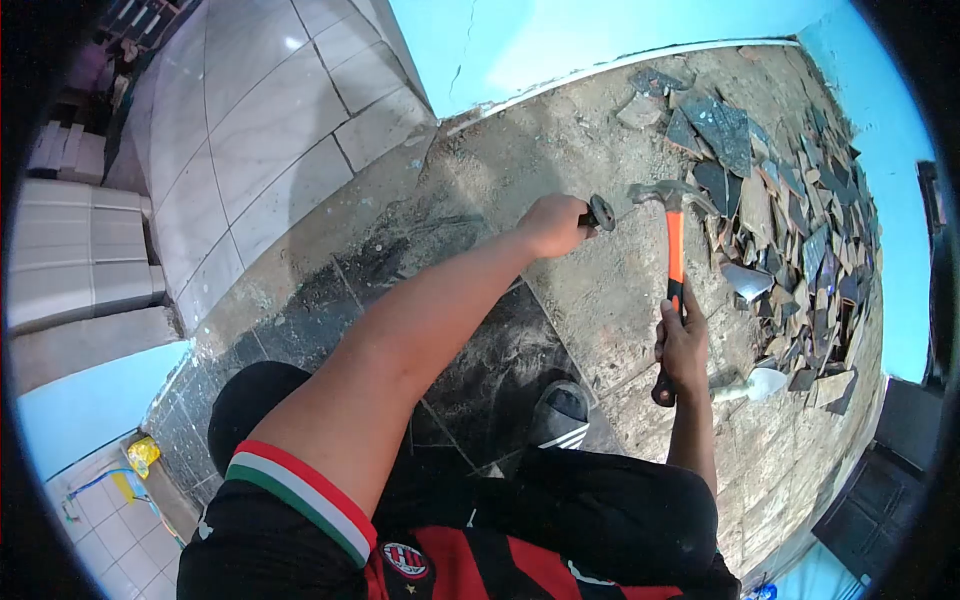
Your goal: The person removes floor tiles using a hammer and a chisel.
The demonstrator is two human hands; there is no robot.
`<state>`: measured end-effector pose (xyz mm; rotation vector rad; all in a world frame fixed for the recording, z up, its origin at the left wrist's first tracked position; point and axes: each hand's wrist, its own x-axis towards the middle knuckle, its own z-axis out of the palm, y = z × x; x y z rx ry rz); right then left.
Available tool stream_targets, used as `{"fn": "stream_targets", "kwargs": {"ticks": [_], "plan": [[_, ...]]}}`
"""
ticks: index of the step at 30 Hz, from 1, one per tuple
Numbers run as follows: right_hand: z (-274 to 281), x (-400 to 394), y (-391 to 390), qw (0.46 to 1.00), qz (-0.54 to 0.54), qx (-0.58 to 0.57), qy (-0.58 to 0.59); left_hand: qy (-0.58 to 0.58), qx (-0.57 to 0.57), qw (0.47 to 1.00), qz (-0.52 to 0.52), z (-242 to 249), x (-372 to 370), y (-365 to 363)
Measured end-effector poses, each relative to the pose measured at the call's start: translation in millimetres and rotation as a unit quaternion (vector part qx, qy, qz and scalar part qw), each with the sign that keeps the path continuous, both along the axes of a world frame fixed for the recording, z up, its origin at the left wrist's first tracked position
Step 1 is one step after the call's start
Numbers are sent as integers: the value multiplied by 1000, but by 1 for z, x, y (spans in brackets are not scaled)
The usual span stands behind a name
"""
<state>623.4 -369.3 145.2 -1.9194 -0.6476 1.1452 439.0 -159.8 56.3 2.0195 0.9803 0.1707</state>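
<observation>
My left hand (pixel 556 226) is closed around a chisel (pixel 600 214), whose dark round head sticks out on the right of the fist; the blade is hidden. In my right hand (pixel 685 345) is a claw hammer (pixel 675 250), held by its orange and black handle. The hammer's metal head is up, to the right of the chisel and a short gap away from it. Below both hands lies a dusty floor, with black tiles (pixel 500 350) at the left and bare rough mortar (pixel 590 310) at the right.
Broken tile pieces (pixel 800 240) are heaped along the right wall. A trowel (pixel 765 384) lies at the heap's near edge. My sandalled foot (pixel 563 410) rests on the black tiles. Pale tiles (pixel 270 110) border the floor at upper left, and a blue wall (pixel 600 40) stands ahead.
</observation>
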Motion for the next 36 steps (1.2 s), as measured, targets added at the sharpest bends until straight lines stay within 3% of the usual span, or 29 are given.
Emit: {"fn": "stream_targets", "kwargs": {"ticks": [15, 24, 26, 27, 29, 30, 34, 36], "plan": [[0, 16, -2, 999, -42, -13, 22, 9, 22, 1000, -1, -7, 2, -1], [38, 26, 6, 987, -78, 100, -98, 17, -7, 1000, 11, -15, 12, 5], [26, 16, 8, 980, -84, 80, -163, 29, -13, 1000, 1, -20, 15, 5], [-19, 39, -6, 967, 10, 86, -241, 34, -14, 999, -4, -21, 17, 6], [0, 28, -2, 981, 118, -14, -153, 39, -8, 999, -7, -21, 19, 5], [19, 20, 6, 994, 95, -58, -24, 41, -3, 999, -11, -20, 20, 6], [22, 35, 4, 1000, 9, -18, -16, 55, -6, 998, -19, -22, 23, 4], [37, 47, 7, 996, -40, 32, -78, 58, -10, 998, -24, -21, 22, 6]]}}
